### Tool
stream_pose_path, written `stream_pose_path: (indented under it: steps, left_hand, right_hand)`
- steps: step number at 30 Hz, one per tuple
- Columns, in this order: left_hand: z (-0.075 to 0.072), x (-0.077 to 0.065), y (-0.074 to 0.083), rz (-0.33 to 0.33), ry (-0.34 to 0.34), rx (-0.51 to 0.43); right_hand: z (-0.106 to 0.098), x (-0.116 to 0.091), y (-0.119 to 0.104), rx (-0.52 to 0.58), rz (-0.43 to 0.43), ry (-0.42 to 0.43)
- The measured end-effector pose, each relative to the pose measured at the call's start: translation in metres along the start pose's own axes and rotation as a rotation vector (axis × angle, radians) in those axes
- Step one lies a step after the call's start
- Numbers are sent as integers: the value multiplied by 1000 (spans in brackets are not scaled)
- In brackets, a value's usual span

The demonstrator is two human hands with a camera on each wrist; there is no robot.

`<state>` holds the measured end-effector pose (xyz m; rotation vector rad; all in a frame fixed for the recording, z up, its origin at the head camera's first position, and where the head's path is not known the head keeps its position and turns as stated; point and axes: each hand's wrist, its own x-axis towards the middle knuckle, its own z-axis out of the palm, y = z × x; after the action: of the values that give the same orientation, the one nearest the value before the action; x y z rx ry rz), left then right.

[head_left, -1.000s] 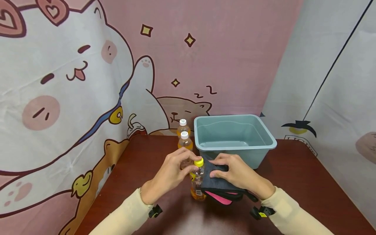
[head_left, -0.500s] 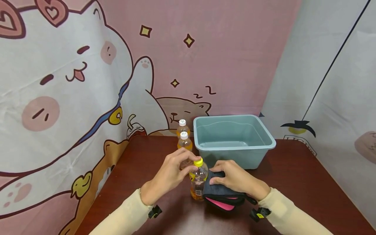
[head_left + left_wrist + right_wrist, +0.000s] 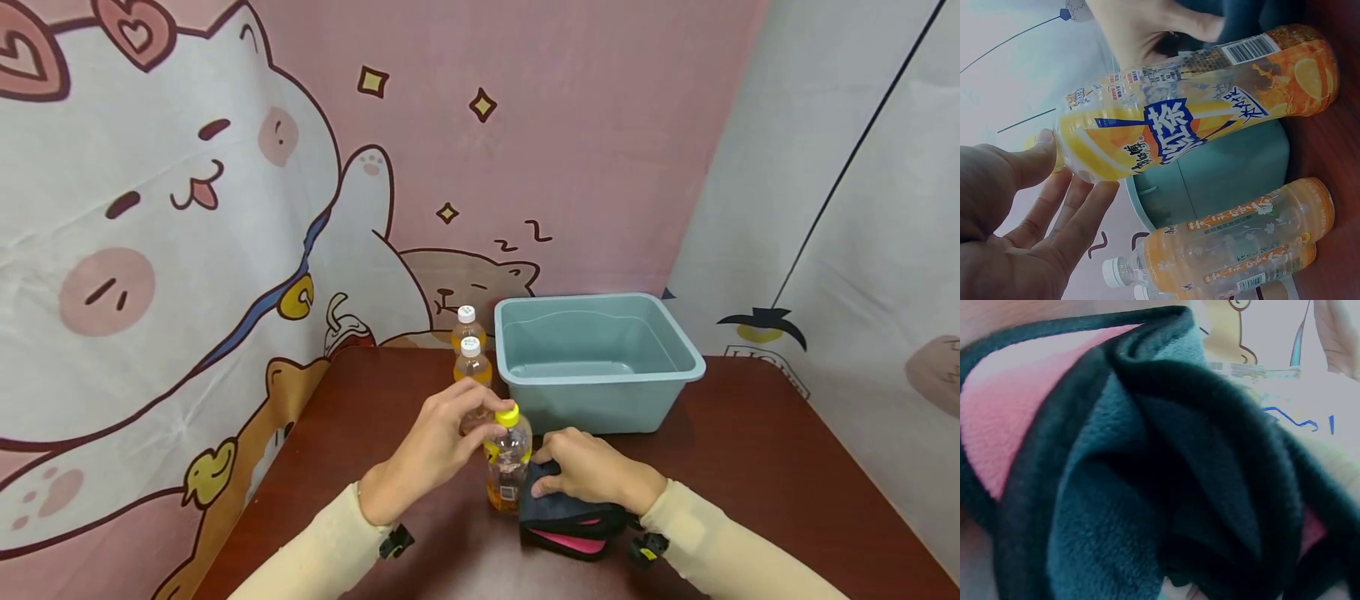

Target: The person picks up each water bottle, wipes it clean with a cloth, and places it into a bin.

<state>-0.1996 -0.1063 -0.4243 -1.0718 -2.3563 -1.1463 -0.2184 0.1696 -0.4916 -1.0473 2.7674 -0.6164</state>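
Observation:
My left hand [image 3: 431, 437] pinches the yellow cap [image 3: 507, 416] of a plastic drink bottle between thumb and fingers. The bottle [image 3: 1191, 112] stands upright on the table and has a yellow and orange label with blue lettering. My right hand [image 3: 600, 475] grips a folded cloth [image 3: 558, 510] against the bottle's right side, low down near its base. Dark grey on one face and pink on the other, the cloth has black edging. Its loose folds [image 3: 1104, 531] fill most of the right wrist view and hide the right fingers there.
Behind the left hand stand two white-capped bottles [image 3: 473, 367] with orange labels, one behind the other. A grey-green plastic bin [image 3: 592, 404] sits at the back, right of them. The brown table [image 3: 375, 417] meets a printed cloth backdrop [image 3: 585, 150].
My right hand and the cloth have slid down the bottle's right side, from its shoulder towards the base. The left hand has stayed at the cap, and the bottle stands in the same spot.

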Motion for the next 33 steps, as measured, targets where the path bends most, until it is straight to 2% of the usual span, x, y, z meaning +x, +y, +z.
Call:
stream_pose_path:
  steps: [6,14,21,33]
  left_hand:
    - [0,1,0,-2,-6,-6]
    - [-1,1,2,-17,-15,-8]
    - [-1,2,2,-11,-10,-6]
    - [-2,1,2,-18,-14,-1]
  right_hand:
    - [8,2,4,-11,11,-43]
    - [7,2,5,10,2,-20]
    - [3,-1,6,33,-7,25]
    - [-17,-6,9,155,-47,153]
